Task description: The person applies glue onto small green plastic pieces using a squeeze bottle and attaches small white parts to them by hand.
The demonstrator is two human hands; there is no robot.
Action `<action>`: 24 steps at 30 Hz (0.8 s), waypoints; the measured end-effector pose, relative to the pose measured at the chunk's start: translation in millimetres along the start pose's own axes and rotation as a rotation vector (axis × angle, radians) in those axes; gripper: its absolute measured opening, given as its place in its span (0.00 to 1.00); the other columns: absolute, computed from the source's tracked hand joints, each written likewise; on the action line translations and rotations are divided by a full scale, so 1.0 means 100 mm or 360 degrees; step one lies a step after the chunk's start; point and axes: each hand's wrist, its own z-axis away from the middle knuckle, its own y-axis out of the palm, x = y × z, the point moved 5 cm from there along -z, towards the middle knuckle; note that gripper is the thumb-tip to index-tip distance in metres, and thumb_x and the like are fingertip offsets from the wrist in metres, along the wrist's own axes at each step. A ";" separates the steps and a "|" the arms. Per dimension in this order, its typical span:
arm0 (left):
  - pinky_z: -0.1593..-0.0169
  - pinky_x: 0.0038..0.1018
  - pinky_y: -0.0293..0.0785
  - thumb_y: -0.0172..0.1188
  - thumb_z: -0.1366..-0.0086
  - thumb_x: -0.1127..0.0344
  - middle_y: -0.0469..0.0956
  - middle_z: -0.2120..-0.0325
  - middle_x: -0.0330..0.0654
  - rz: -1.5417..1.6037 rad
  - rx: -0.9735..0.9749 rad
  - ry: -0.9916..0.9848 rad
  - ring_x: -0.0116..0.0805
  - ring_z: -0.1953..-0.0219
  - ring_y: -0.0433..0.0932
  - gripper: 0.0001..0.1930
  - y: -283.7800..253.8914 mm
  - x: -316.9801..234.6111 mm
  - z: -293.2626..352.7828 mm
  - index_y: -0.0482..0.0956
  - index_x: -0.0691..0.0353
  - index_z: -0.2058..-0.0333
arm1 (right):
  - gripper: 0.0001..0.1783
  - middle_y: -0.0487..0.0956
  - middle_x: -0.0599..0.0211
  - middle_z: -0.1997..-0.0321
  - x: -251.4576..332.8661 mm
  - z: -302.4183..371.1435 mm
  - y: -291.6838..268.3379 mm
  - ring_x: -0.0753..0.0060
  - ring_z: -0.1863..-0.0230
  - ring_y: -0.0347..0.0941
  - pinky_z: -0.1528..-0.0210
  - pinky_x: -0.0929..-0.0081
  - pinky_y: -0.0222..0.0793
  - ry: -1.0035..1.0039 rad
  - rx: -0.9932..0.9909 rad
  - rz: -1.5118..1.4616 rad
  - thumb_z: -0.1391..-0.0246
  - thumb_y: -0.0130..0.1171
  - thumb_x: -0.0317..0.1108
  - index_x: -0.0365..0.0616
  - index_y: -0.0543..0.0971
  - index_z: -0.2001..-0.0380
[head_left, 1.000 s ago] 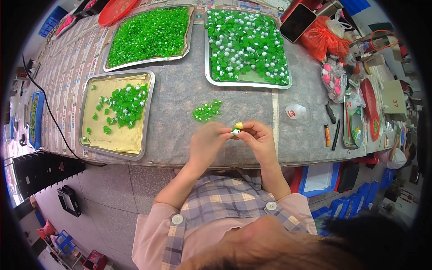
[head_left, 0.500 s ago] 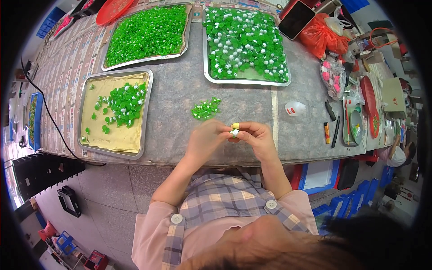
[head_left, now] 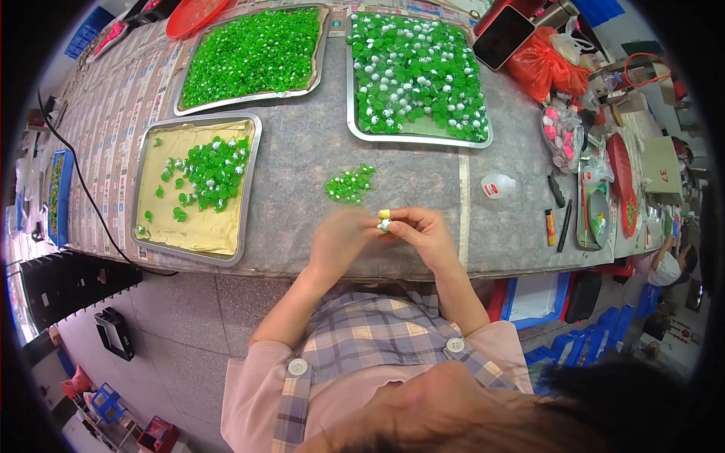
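Two bare hands, centre of the frame, meeting at one small white piece (head_left: 384, 225). Right hand (head_left: 424, 235): thumb and finger clamped on the piece; yellow wrap (head_left: 384, 214) at a fingertip. Left hand (head_left: 337, 240): blurred, fingertips at the piece's left; grip or mere touch, cannot tell. Change: hands and piece sit slightly farther left over the table than half a second ago; the piece is still held, so its handling appears unfinished. One loose pile (head_left: 349, 185), green and white bits, centre, just above the hands. One part-filled tray (head_left: 251, 177), left of frame, green-and-white pieces. Two fuller trays: upper-left tray (head_left: 324, 57), upper-centre tray (head_left: 423, 141). One white bottle (head_left: 498, 186), right of centre.
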 end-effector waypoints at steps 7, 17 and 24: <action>0.67 0.22 0.64 0.58 0.58 0.76 0.70 0.78 0.38 -0.0176 -0.0873 -0.0227 0.29 0.73 0.68 0.07 -0.83 0.40 0.01 0.72 0.63 0.76 | 0.12 0.72 0.66 0.75 0.36 -0.30 -0.03 0.73 0.74 0.69 0.73 0.80 0.64 -0.0653 -0.0408 0.1242 0.61 0.53 0.26 0.39 0.67 0.69; 0.66 0.20 0.63 0.54 0.53 0.75 0.71 0.78 0.40 -0.0025 -0.0784 -0.0210 0.30 0.74 0.69 0.04 -0.77 0.40 -0.02 0.73 0.65 0.74 | 0.14 0.67 0.61 0.77 0.19 -0.45 0.14 0.60 0.73 0.65 0.71 0.71 0.62 -0.1073 -0.0391 0.1985 0.65 0.48 0.20 0.39 0.63 0.69; 0.69 0.20 0.66 0.54 0.53 0.73 0.72 0.78 0.42 0.0012 -0.0170 -0.0441 0.31 0.74 0.72 0.07 -0.10 0.29 -0.08 0.74 0.63 0.72 | 0.16 0.68 0.59 0.73 0.42 -0.17 0.24 0.59 0.70 0.65 0.69 0.68 0.62 -0.1066 -0.0300 0.1795 0.67 0.46 0.18 0.38 0.64 0.68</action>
